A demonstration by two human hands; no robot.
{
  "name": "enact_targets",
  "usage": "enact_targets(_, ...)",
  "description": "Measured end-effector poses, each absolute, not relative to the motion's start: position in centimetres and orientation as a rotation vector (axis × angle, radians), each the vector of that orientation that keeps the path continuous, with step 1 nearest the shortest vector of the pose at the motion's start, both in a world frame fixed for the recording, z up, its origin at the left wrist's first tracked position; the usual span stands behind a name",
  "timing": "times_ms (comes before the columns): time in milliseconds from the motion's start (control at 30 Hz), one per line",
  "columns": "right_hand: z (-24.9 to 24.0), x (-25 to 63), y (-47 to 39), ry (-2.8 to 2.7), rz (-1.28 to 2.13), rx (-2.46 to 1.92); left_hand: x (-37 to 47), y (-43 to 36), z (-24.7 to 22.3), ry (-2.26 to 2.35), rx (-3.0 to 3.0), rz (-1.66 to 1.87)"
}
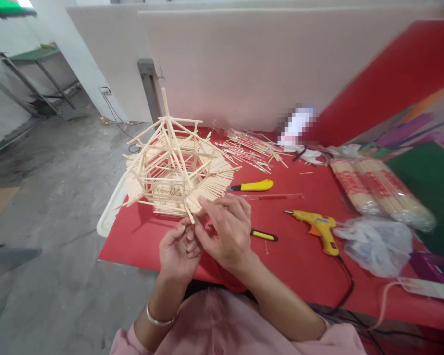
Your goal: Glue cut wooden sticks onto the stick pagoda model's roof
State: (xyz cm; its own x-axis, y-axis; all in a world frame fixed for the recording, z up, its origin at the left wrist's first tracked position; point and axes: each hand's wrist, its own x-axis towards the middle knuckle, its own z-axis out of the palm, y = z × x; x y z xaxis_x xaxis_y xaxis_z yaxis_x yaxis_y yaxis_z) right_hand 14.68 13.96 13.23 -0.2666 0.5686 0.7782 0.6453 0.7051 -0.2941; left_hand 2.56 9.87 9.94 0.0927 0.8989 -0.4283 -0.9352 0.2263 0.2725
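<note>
A pavilion-like model of thin wooden sticks point(177, 153) stands on the red table, with a pointed open roof frame above a lower roof partly covered in sticks laid side by side. My left hand point(181, 246) is closed at the model's near corner, thumb and fingertips pinched at the outer end of a wooden stick point(190, 213) that juts toward me. From the right, my right hand point(225, 229) curls over the same corner, its thumb and index finger closed around that stick's end. My fingers hide part of the joint there.
Right of my hands lie a yellow utility knife point(257, 186), a black-and-yellow cutter point(264, 235) and a yellow glue gun point(320, 227) with its cord. Farther off are loose sticks point(251, 148), bagged stick bundles point(385, 190) and a crumpled plastic bag point(377, 244). A white panel point(262, 64) stands behind.
</note>
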Motion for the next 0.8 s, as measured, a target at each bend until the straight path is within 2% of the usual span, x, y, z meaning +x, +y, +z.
enact_targets(800,13.36,14.59,13.95,-1.934,-0.082,-0.935,2.59,10.04,9.83,0.616,-0.131,1.345)
